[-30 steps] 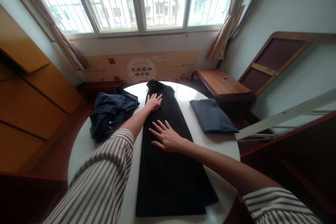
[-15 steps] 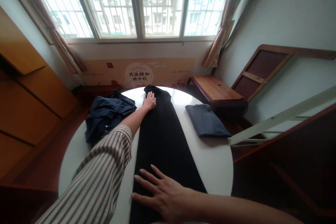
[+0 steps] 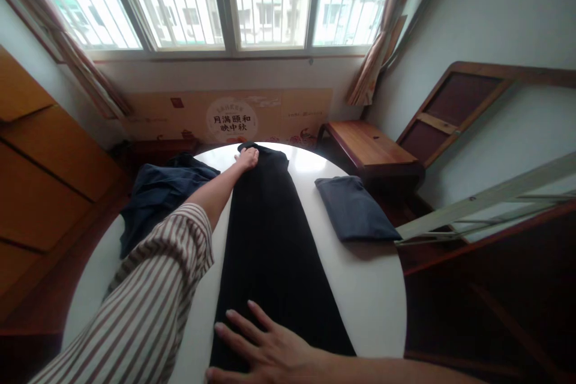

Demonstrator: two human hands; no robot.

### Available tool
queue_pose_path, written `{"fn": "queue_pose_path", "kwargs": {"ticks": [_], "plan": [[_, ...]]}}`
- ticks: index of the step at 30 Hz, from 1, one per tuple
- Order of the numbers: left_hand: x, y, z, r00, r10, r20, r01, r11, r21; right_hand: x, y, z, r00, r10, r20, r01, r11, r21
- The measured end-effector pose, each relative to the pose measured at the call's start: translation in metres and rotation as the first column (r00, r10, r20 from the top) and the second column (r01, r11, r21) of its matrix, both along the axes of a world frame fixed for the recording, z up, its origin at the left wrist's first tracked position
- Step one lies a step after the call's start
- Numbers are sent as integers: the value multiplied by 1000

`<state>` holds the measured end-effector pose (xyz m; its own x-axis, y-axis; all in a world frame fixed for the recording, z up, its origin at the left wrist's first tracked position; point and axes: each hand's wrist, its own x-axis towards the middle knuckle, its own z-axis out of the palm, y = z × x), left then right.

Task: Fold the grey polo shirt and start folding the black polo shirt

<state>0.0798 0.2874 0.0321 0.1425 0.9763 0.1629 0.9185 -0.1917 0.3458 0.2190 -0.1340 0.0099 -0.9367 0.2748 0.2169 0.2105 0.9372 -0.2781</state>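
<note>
A pair of black trousers point(image 3: 265, 234) lies lengthwise down the white round table point(image 3: 369, 288), folded into a long strip. At its far end, where the cloth bunches a little, my left hand point(image 3: 247, 158) has bent fingers closed on the left edge. My right hand point(image 3: 270, 345) rests palm down on the near part, fingers spread over the fabric. The trousers' near end runs out of view beneath it.
A crumpled dark blue garment point(image 3: 166, 192) lies left, partly behind my striped sleeve point(image 3: 148, 288). Right of the trousers sits a folded grey-blue garment point(image 3: 353, 209). Beyond the table are a wooden stool point(image 3: 369, 141) and a printed panel point(image 3: 292, 111) under the window.
My left hand has shifted slightly toward the far left edge, its fingers now more bent. My right hand stays spread on the cloth, slightly lower in view. The view has shifted a little.
</note>
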Motion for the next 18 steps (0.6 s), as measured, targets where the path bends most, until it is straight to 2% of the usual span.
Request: {"fn": "queue_pose_path", "kwargs": {"ticks": [2,3,5,8,11,13,15,18], "plan": [[-7,-15,8,999,35,23,-37,997,73,3,2,15,998,-55,-28,50,987,-152],[-13,-25,12,998,49,31,-52,994,101,7,6,23,990,-125,-58,108,968,-228],[-29,-51,16,997,73,39,-78,990,121,18,23,38,925,-355,-138,292,893,-343],[-61,-104,13,997,71,39,-73,995,65,44,67,47,679,-698,-227,583,701,-412],[-91,-171,-1,995,-1,100,9,997,-79,72,112,38,496,-855,-151,737,506,-447],[-105,-214,-12,970,-10,243,62,977,-206,86,130,29,428,-903,-33,782,388,-489],[-113,-249,-19,902,28,430,129,934,-332,93,138,24,386,-920,70,776,282,-565],[-113,-273,-19,798,70,599,229,884,-408,92,142,28,340,-924,177,693,119,-711]]}}
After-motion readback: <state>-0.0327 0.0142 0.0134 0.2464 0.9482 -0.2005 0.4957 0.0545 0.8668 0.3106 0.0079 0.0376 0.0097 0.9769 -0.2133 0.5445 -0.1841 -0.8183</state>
